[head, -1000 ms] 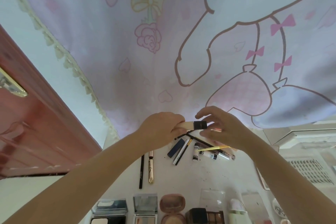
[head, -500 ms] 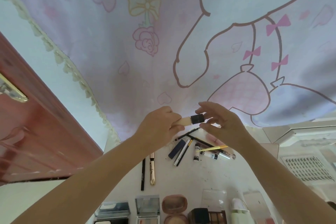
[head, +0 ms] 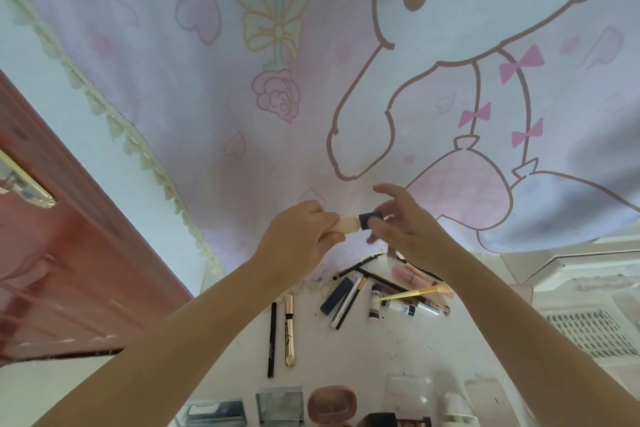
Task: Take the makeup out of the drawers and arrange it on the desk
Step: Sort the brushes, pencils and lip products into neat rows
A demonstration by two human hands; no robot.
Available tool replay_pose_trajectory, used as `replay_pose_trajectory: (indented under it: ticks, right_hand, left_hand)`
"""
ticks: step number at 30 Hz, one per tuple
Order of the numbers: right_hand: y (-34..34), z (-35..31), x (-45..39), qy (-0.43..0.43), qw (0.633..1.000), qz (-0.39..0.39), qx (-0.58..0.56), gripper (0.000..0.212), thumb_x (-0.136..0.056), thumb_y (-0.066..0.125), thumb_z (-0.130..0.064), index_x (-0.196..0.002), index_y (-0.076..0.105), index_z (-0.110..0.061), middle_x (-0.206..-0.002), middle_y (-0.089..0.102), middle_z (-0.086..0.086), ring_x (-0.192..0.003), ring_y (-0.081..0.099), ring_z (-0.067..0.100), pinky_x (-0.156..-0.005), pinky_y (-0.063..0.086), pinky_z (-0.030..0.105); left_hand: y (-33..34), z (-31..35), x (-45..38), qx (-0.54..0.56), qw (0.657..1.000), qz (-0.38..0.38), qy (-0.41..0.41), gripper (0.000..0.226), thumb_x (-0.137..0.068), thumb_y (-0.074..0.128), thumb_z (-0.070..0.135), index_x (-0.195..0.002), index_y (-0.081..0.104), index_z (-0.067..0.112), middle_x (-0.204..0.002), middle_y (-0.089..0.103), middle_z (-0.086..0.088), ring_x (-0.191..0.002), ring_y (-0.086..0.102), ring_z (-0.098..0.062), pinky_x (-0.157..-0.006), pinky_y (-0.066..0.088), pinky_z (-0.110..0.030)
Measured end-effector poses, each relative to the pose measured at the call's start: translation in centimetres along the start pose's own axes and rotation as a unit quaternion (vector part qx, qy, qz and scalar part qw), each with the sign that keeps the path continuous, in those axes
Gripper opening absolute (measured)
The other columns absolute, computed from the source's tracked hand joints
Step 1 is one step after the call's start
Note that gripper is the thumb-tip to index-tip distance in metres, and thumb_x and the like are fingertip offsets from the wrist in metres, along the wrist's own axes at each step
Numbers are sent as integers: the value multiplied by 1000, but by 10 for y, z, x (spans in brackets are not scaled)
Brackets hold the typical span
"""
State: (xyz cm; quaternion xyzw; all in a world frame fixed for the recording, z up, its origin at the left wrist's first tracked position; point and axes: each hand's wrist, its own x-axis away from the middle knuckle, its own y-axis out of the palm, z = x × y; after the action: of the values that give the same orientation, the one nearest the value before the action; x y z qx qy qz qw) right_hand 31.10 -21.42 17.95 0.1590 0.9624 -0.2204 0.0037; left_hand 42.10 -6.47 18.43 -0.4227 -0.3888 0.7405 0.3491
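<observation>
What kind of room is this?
Probably a bedroom, at a white dressing desk. Makeup pencils and tubes lie on it, a cartoon bunny curtain hangs behind, and a red wooden door stands at the left.

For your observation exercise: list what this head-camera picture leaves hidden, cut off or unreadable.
- Beige tube: its far end sits inside the left hand.
- Dark cap: the right hand partly covers it.
- Compacts: cut off by the bottom edge.
- Small tubes: labels too small to read.
</observation>
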Motion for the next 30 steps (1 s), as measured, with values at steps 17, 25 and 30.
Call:
replay_pose_trajectory:
  ticks: [17, 25, 30]
  right_hand:
    - [-2, 12, 0, 20, 998, -14, 52, 21, -90, 51, -13, -82, 54, -32, -66, 61, -16, -55, 58, -8, -50, 45, 6]
    - [3, 18, -3, 29, 997, -68, 6, 18, -91, 47, -22, -94, 47, -40, -77, 61, -16, -59, 59, -8, -56, 48, 8]
    - [4, 22, -3, 0, 997, -56, 47, 34, -86, 54, -8, -84, 45, -40, -79, 60, -17, -70, 59, -9, -65, 51, 12]
  left_hand:
    - [2, 1, 7, -14, 999, -40, 13, 18, -65, 78, 11, -78, 69, 1, -62, 62, -10, -47, 55, -19, -51, 25, -4]
    - [2, -1, 9, -21, 999, -32, 9, 21, -62, 81, 11, -77, 70, 2, -60, 62, -8, -45, 56, -17, -49, 24, -4]
    - [9, -8, 13, -11, 999, -36, 7, 19, -69, 76, 14, -82, 70, 0, -67, 64, -12, -53, 57, -21, -56, 26, -5]
